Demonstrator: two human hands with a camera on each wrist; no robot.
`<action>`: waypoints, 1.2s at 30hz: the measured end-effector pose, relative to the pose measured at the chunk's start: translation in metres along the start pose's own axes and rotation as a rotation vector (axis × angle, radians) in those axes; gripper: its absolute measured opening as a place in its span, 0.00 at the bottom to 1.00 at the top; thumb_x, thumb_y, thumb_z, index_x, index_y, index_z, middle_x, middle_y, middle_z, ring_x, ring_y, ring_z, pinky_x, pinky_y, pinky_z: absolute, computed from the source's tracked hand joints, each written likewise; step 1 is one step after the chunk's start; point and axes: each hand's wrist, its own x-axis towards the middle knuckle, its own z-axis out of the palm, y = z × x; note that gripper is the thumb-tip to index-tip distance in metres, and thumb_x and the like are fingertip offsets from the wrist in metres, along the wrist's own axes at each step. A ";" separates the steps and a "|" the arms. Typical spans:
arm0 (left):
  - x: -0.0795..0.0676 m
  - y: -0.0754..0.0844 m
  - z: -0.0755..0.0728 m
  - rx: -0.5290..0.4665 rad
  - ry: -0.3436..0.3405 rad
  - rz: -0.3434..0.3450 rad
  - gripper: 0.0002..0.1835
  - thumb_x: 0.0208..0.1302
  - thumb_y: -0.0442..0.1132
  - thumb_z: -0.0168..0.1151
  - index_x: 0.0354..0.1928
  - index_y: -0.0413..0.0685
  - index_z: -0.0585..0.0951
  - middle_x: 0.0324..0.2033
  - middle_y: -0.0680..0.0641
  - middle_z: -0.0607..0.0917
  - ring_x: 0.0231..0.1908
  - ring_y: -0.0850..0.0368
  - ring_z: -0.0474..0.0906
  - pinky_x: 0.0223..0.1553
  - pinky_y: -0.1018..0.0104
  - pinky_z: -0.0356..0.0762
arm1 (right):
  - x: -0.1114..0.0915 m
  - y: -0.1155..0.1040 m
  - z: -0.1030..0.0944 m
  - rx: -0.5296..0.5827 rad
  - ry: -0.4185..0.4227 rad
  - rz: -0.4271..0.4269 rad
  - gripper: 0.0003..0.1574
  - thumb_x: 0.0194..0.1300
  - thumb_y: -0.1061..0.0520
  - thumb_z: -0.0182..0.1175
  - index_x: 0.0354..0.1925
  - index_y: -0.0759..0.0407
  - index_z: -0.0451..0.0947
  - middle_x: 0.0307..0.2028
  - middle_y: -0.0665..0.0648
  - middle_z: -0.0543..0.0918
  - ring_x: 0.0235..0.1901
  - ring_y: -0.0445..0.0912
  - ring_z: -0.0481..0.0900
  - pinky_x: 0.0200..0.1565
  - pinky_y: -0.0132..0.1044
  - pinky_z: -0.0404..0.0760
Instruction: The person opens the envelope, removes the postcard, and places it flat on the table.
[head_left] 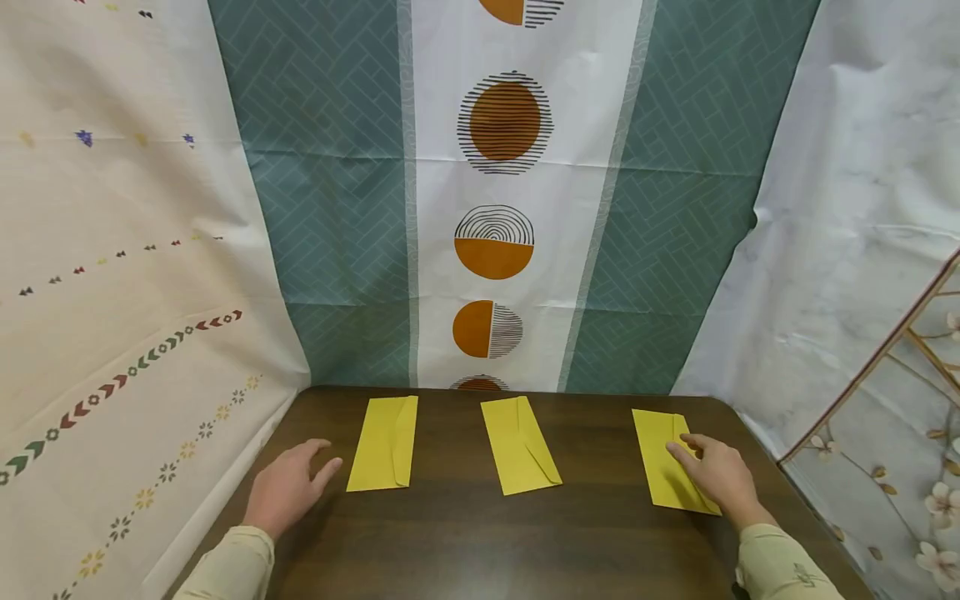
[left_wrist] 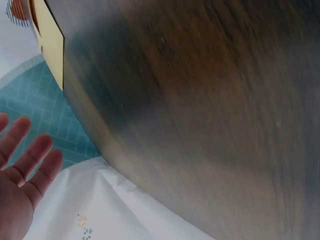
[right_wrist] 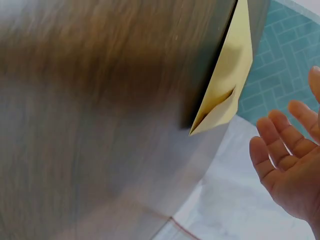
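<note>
Three yellow envelopes lie spaced in a row on a dark wooden table: a left envelope (head_left: 381, 443), a middle envelope (head_left: 519, 450) and a right envelope (head_left: 660, 462). My left hand (head_left: 287, 490) is held just left of the left envelope, fingers relaxed and nothing in them. Over the right edge of the right envelope hangs my right hand (head_left: 718, 477), its fingers loosely bent and holding nothing. From the right wrist view, that envelope (right_wrist: 227, 70) shows its flap slightly lifted, and the fingers (right_wrist: 280, 135) stand apart from it.
The brown wooden table (head_left: 450, 550) has rounded far corners. Behind it hangs a teal and white curtain (head_left: 330, 208) with orange circles. Patterned white cloth (head_left: 135, 350) borders the left side, and floral cloth (head_left: 885, 467) the right.
</note>
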 end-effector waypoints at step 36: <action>0.002 0.029 0.036 -0.014 -0.122 0.071 0.24 0.69 0.51 0.74 0.60 0.47 0.86 0.56 0.39 0.89 0.56 0.34 0.84 0.56 0.32 0.79 | 0.004 -0.067 0.045 0.168 0.021 -0.122 0.33 0.74 0.44 0.68 0.64 0.66 0.82 0.52 0.66 0.91 0.48 0.59 0.89 0.52 0.57 0.87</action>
